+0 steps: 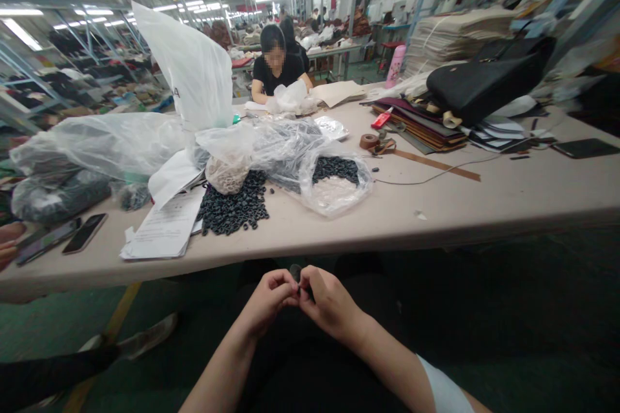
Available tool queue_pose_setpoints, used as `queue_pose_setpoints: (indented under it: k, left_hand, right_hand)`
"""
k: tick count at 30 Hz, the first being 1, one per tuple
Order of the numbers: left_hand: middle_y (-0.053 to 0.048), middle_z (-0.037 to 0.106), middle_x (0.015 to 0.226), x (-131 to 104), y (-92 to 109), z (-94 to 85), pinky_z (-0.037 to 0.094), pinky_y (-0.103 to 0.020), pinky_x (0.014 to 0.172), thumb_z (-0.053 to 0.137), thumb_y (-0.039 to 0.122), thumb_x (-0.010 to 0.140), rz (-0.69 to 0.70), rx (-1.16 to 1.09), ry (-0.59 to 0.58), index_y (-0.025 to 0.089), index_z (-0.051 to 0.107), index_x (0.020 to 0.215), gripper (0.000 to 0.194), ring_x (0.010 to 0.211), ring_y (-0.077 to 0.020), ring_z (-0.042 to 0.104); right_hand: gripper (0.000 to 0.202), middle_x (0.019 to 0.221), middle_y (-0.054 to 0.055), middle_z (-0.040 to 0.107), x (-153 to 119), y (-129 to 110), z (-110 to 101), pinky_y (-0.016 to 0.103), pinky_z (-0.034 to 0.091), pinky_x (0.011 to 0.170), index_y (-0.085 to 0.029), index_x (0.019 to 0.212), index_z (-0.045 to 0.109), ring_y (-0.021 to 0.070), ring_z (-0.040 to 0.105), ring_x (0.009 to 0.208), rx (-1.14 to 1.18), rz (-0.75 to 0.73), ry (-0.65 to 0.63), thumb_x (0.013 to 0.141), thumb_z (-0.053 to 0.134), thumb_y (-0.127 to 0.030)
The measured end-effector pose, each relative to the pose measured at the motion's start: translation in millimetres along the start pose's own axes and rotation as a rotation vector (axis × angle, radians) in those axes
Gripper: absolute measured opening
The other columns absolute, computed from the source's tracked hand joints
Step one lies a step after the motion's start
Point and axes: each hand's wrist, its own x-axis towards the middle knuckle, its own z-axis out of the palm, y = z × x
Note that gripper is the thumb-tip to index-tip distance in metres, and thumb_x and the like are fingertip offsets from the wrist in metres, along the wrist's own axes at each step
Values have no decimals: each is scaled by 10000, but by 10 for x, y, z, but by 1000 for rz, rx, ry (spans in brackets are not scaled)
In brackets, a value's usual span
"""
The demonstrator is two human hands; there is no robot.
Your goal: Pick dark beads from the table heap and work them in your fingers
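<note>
Below the worktop (436, 206) edge, over my lap, my left hand (265, 302) and right hand (328, 303) meet fingertip to fingertip. Both are closed in a pinch on one small black piece (296, 273), which shows just above my fingers; I cannot tell its exact shape.

At twelve o'clock from my hands, on the worktop, lies a loose heap of black rings (233, 207). Touching it at its far side sits a small clear bag (227, 164) of pale pieces. At one o'clock a crumpled plastic bag (334, 183) lies open, with more black rings inside it and a pale patch at its near side.

At eleven o'clock a stack of papers (165, 229) lies just beside the heap. Further round at ten o'clock two phones (65, 237) lie side by side near the worktop's edge, with large filled plastic sacks (97, 145) behind them.

At two o'clock, well apart from the heap, a brown strap (436, 164) stretches flat, with a tape roll (369, 141) at its far end. Beyond them a black handbag (484, 80) rests on stacked leather sheets (416, 123).

Across the worktop at twelve o'clock a person (278, 67) in black sits bent over white material. At the far left edge another person's fingers (8, 243) show beside the phones.
</note>
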Motion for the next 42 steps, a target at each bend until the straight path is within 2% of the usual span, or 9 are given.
queue_pose_setpoints:
  k: [8, 13, 18, 26, 31, 35, 38, 42]
  left_hand:
    - [-14, 649, 658, 8, -88, -46, 502, -180, 618, 791, 165, 648, 85, -36, -50, 132, 638, 647, 157, 637, -103, 612]
    - [-40, 697, 738, -14, -55, -94, 557, -221, 670, 872, 286, 714, 31, -67, -83, 125, 674, 744, 257, 683, -125, 659]
    - [-45, 698, 688, 0, -33, -139, 532, -216, 622, 902, 318, 669, 30, 32, -77, 117, 660, 688, 314, 619, -130, 664]
    - [-21, 665, 590, 40, -77, -76, 471, -209, 623, 747, 171, 649, 113, 178, -81, 132, 600, 624, 154, 589, -119, 613]
    - [5, 609, 532, 76, -157, -29, 437, -208, 562, 681, 178, 642, 156, 268, 15, 151, 550, 615, 137, 528, -115, 573]
    - [22, 579, 519, 112, -213, -24, 405, -197, 513, 690, 197, 666, 208, 352, 92, 165, 528, 636, 168, 490, -103, 539]
    - [26, 584, 537, 109, -229, -32, 405, -189, 505, 726, 212, 688, 254, 374, 130, 163, 537, 668, 196, 494, -102, 550]
    - [-13, 661, 639, 71, -222, -62, 475, -203, 569, 754, 235, 727, 379, 379, 61, 152, 559, 697, 214, 575, -119, 618]
  right_hand:
    - [248, 777, -8, 503, 20, -87, 0, 285, 417, 603, -247, 902, 404, 192, 506, 662, 3, -54, -18, 844, 462, -13]
    - [241, 797, -4, 509, 24, -92, -65, 285, 427, 627, -244, 912, 413, 193, 517, 684, 5, -39, -37, 865, 483, -17]
    - [245, 805, -3, 515, 6, -67, -77, 286, 419, 632, -240, 936, 438, 193, 504, 681, 30, -47, -81, 868, 497, -12]
    - [294, 812, -2, 508, -16, -56, -34, 295, 399, 645, -237, 942, 424, 195, 491, 698, 44, -53, -132, 839, 501, 28]
    - [293, 837, 15, 525, -46, -112, -1, 309, 418, 657, -227, 971, 445, 205, 505, 716, 11, 35, -113, 847, 503, 33]
    - [278, 881, 46, 562, -35, -117, -9, 334, 464, 700, -204, 997, 518, 226, 551, 776, 12, 107, -128, 855, 488, 34]
    - [264, 936, 55, 616, -4, -73, -56, 335, 508, 746, -193, 1054, 592, 222, 614, 828, 159, 204, -134, 874, 543, -5]
    - [280, 1014, 60, 713, 40, -11, -145, 317, 559, 797, -188, 1127, 670, 207, 684, 867, 419, 326, -131, 869, 646, -82]
